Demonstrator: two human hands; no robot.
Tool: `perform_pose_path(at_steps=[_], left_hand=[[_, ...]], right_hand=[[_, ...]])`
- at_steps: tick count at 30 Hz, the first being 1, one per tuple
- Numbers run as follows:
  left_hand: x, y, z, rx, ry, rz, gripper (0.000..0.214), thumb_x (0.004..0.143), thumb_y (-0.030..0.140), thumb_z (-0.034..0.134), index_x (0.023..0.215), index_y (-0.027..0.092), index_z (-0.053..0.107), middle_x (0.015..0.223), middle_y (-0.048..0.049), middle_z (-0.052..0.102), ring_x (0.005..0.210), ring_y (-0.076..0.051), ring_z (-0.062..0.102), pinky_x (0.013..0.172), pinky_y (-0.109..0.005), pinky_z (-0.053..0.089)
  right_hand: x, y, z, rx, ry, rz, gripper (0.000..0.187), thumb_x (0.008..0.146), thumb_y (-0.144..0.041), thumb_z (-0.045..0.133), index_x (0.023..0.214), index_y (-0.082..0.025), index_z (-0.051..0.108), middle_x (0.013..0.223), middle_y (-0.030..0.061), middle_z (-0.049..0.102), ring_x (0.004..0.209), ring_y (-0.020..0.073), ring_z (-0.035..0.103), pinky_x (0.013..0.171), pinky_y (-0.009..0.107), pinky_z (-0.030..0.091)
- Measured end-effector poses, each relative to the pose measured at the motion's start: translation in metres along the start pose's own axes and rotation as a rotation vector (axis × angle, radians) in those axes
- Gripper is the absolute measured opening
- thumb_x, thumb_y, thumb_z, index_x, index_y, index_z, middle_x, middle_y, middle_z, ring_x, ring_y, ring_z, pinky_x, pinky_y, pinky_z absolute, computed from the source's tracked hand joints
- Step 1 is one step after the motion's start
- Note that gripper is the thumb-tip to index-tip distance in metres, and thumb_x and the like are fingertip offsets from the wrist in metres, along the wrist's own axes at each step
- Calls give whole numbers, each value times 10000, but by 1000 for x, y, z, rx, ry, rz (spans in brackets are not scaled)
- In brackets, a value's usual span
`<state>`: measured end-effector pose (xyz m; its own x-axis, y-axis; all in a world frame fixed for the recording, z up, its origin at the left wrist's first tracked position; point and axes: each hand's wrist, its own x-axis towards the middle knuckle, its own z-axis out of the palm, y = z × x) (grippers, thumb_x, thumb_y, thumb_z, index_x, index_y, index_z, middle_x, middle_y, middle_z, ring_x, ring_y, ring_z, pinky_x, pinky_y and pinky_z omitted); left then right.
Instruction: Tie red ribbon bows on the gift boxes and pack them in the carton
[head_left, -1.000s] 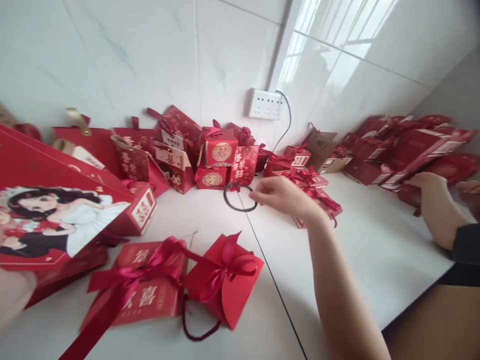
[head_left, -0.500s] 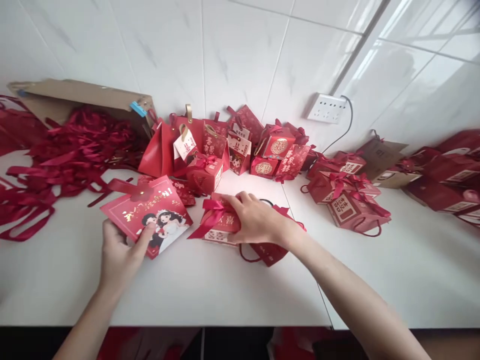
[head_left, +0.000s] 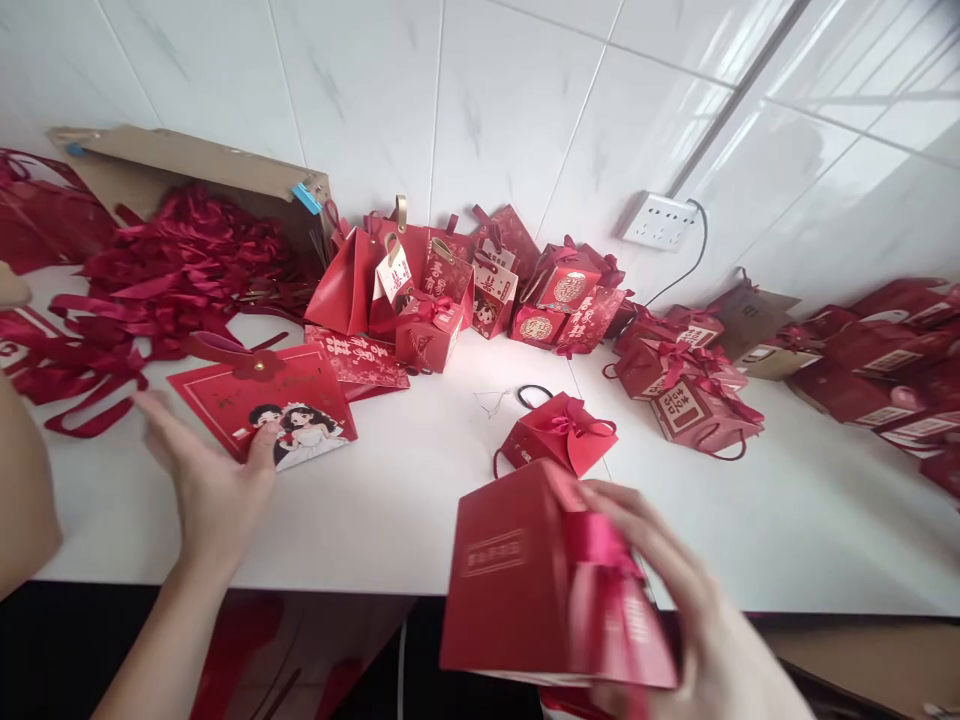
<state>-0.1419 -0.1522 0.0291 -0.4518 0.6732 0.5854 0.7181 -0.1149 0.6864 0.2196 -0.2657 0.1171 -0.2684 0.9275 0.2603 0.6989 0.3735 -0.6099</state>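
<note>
My left hand (head_left: 214, 480) pinches a flat red gift bag (head_left: 300, 390) printed with a bride and groom, its thumb on the front and a ribbon loop at the top. Close to me, past the table's front edge, my right hand (head_left: 690, 610) grips a red gift box (head_left: 510, 580) with a bright pink ribbon bow, slightly blurred; part of the fingers is hidden behind it. Just beyond that box, a smaller red box (head_left: 555, 435) with a bow and cord handle sits on the white table (head_left: 360, 520).
A cardboard box (head_left: 217, 155) spills dark red ribbons (head_left: 202, 250) at the left. Several red gift boxes (head_left: 424, 335) line the tiled wall, with more boxes (head_left: 697, 410) at the right. A socket strip (head_left: 660, 220) hangs above. Another person's arm (head_left: 22, 490) enters at the left edge.
My right hand has lifted the bowed gift box off the table and brought it toward me. The left hand, still holding the bride-and-groom bag, has shifted slightly left. Another person's arm has appeared.
</note>
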Motion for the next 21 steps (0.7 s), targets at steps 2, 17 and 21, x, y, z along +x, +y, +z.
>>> perform_pose_path(at_steps=[2, 17, 21], left_hand=[[-15, 16, -6, -162, 68, 233, 1034, 733, 448, 697, 1487, 102, 80, 1556, -215, 94, 1437, -383, 94, 1119, -597, 215], [-71, 26, -14, -209, -374, -38, 893, 674, 500, 720, 1423, 257, 300, 1413, -125, 401, 1240, -354, 491, 970, -476, 501], [-50, 4, -9, -60, -201, -61, 1067, 558, 521, 779, 1443, 225, 262, 1459, -141, 359, 1259, -362, 474, 1009, -480, 459]], right_hand=[[9, -7, 31, -44, -90, -40, 843, 645, -241, 705, 1419, -278, 373, 1403, 124, 424, 1190, 318, 557, 926, 423, 549], [50, 80, 38, -305, 353, 175, 615, 799, -457, 589, 1349, -241, 417, 1283, 146, 434, 1215, 350, 466, 934, 557, 472], [25, 95, 16, -307, 599, 274, 537, 773, -465, 575, 1243, -210, 535, 1143, 119, 496, 1010, 291, 576, 881, 502, 501]])
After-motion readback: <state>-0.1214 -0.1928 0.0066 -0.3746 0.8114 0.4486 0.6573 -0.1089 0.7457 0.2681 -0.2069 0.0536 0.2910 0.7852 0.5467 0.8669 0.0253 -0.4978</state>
